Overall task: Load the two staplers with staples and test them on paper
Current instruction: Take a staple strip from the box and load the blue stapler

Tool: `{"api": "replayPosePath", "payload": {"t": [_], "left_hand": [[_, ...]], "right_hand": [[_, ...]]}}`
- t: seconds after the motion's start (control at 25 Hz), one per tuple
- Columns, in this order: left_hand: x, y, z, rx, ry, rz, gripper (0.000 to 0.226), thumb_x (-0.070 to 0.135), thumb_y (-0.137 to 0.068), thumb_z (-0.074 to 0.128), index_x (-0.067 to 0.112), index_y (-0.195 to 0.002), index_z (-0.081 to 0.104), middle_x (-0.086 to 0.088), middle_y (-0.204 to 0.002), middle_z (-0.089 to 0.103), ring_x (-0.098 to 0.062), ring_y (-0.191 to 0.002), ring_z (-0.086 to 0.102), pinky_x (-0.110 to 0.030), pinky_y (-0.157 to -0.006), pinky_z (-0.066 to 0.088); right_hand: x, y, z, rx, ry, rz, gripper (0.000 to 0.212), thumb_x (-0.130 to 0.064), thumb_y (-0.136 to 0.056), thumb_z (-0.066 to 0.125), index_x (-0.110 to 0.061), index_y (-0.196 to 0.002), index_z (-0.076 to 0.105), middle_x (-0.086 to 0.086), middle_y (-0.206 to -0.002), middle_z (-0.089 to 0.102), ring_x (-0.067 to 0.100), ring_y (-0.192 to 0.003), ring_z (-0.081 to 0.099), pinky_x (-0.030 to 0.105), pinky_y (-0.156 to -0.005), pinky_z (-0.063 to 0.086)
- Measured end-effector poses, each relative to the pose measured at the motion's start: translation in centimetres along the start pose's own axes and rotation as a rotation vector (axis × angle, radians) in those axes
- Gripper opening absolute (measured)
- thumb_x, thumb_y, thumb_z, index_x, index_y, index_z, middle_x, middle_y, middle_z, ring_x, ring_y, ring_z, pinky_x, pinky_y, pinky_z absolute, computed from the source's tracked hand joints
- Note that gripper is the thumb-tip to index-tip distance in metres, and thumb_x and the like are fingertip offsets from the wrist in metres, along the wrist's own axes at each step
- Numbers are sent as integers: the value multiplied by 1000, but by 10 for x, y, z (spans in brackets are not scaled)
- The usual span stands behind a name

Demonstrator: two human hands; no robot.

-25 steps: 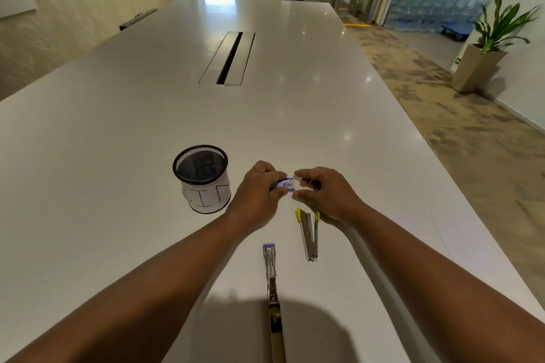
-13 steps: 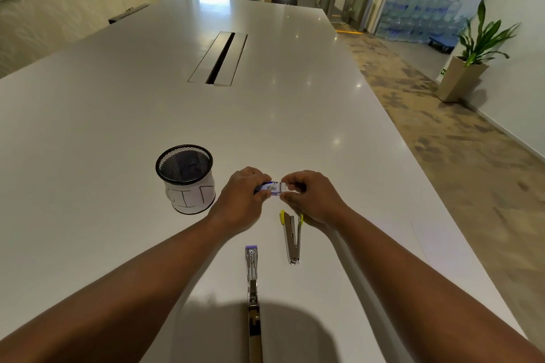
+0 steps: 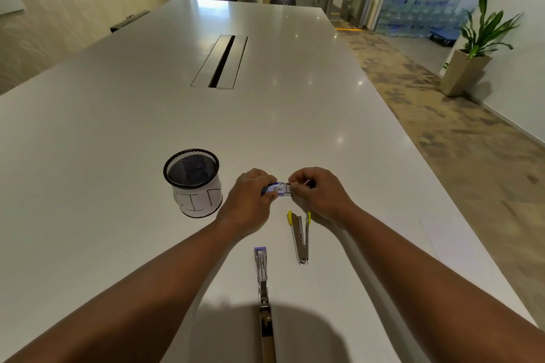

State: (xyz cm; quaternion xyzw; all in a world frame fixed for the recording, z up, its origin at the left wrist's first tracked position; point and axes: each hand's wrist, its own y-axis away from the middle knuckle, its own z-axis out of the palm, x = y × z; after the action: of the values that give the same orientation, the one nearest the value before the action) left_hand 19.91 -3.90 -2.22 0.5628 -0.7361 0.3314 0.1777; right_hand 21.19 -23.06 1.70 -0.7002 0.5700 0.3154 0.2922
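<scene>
Blue-white staple box (image 3: 278, 189) pinched between both hands, left (image 3: 247, 204) and right (image 3: 320, 197).

Small staple box (image 3: 279, 188) held above two opened staplers (image 3: 300, 237).
</scene>
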Motion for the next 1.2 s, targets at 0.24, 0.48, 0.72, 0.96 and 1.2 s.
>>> {"api": "replayPosePath", "payload": {"t": [0.24,0.48,0.72,0.96,1.2], "left_hand": [[2,0,0,5,5,-8,26,22,-94,66,15,-118,71,3,-106,62,-17,-99,56,-32,-84,47],[0,0,1,10,12,-18,27,23,-96,65,15,-121,70,-1,-113,64,-18,-102,55,-28,-82,43],[2,0,1,16,14,-19,27,22,-96,65,15,-122,70,-1,-114,64,-16,-102,54,-26,-81,40],[2,1,0,10,14,-19,27,22,-96,64,15,-122,69,-2,-114,64,-18,-103,54,-28,-83,42],[3,1,0,13,33,-24,27,27,-96,66,15,-121,70,0,-112,64,-19,-104,56,-36,-86,50]], "right_hand": [[-11,-10,-5,-84,210,-58,7,-17,-88,71,-18,-89,78,0,-94,65,13,-83,56,28,-73,44],[-21,-16,-6,-117,250,-26,6,-10,-87,71,-13,-85,76,2,-93,72,12,-77,59,28,-70,48],[-23,-17,-8,-121,173,31,11,-4,-86,70,-10,-80,76,2,-86,74,13,-76,63,30,-72,53],[-27,-13,-16,-155,27,117,17,-3,-91,63,-6,-81,76,1,-80,68,13,-69,57,25,-63,46],[-31,-4,-13,-422,73,54,26,1,-85,68,-19,-69,72,13,-113,64,15,-120,45,21,-79,46]]}}
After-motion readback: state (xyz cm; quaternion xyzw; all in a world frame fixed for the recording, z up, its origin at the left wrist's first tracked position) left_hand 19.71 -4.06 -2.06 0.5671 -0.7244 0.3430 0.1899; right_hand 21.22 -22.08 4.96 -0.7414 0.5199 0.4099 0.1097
